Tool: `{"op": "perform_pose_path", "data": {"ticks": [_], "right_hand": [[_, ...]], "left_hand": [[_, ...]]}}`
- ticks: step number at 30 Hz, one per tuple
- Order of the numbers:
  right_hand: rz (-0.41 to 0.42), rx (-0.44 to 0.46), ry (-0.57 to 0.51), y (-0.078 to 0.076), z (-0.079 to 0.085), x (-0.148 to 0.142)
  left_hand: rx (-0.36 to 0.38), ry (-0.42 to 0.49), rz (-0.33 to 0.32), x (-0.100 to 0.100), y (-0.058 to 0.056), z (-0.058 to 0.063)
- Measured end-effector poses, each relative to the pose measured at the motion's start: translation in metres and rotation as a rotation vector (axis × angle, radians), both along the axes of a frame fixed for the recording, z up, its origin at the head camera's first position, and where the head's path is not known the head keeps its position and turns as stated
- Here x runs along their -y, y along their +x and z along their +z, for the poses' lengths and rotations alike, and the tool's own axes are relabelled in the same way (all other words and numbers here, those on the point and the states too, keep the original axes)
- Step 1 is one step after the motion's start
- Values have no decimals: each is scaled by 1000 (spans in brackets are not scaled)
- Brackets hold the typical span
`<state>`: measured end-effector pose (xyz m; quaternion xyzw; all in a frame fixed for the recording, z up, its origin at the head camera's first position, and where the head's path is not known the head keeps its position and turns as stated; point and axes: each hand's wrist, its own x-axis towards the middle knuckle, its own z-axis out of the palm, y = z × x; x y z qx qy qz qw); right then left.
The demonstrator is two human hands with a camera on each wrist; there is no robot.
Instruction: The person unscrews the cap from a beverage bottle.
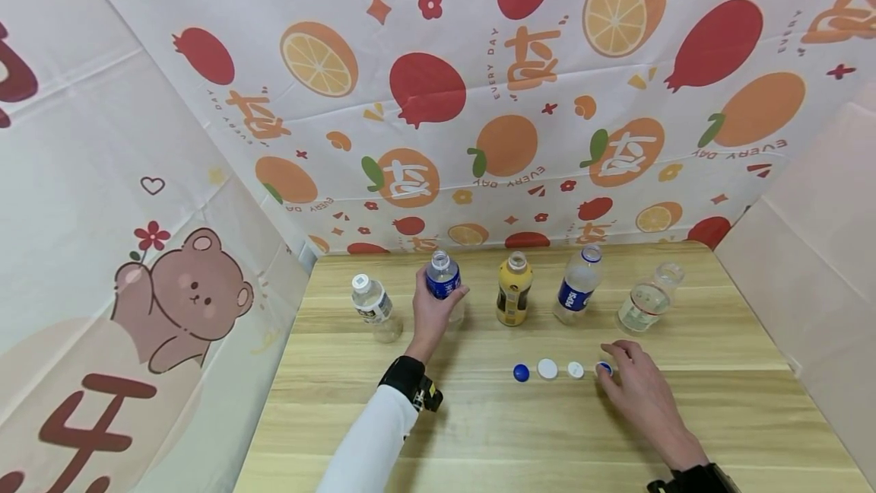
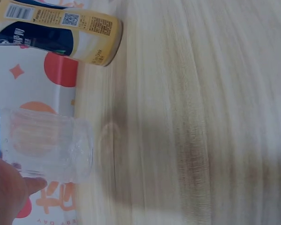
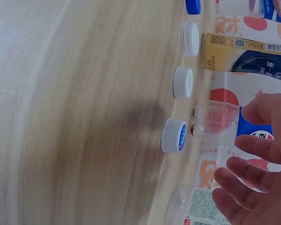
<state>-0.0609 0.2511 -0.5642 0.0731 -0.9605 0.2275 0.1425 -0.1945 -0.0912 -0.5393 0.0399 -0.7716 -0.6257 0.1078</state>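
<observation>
My left hand (image 1: 431, 314) grips an uncapped clear bottle with a blue label (image 1: 442, 280) around its upper part. The clear lower body of that bottle (image 2: 47, 145) shows in the left wrist view, its base close to the table. Over the right end of a row of caps, my right hand (image 1: 643, 390) has its fingers spread and loosely bent, holding nothing. Nearest to it is a white cap with a blue printed top (image 3: 174, 136). Along the row lie a small white cap (image 1: 576, 370), a wider white cap (image 1: 547, 369) and a blue cap (image 1: 521, 373).
A clear bottle with a white cap (image 1: 372, 306) stands at the left. Right of my left hand stand a yellow bottle (image 1: 513, 295), a Pepsi bottle (image 1: 576, 291) and a clear bottle with a pale label (image 1: 646, 304), all uncapped. A fruit-print cloth (image 1: 465, 173) hangs behind the wooden table (image 1: 506, 440).
</observation>
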Motion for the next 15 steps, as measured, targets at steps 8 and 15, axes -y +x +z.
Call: {"op": "perform_pose_path", "data": {"ticks": [8, 15], "right_hand": [[10, -33, 16, 0, -2, 0], [14, -42, 25, 0, -4, 0]], "left_hand": [[13, -21, 4, -2, -13, -5], [12, -20, 16, -1, -17, -14]]}}
